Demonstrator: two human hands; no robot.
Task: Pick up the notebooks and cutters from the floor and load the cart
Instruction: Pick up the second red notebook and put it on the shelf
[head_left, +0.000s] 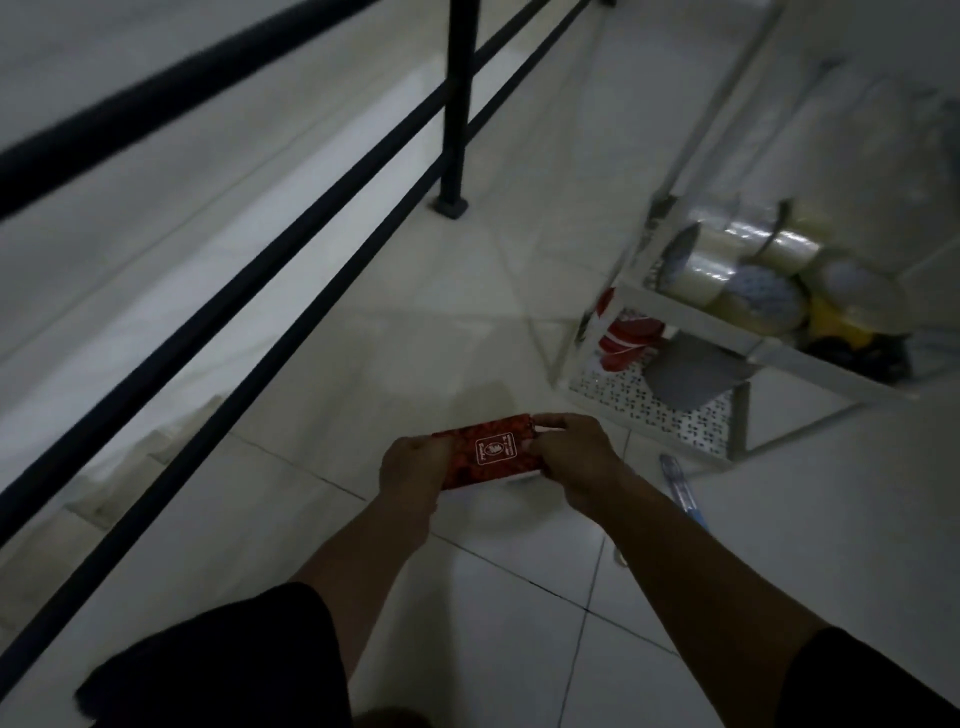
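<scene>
On red notebook (488, 457): white label, illegible.

What we are failing to make out

The left hand (415, 470) and right hand (569, 457) are covering both ends of the red notebook (488, 457); the cart (753, 353) is running off the right edge, its shelves' contents blurring together.

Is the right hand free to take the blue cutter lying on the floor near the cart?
Probably not yet. The right hand and left hand both hold the red notebook. The blue cutter lies unobstructed on the floor just right of that forearm, so it is near once the hand is freed.
</scene>
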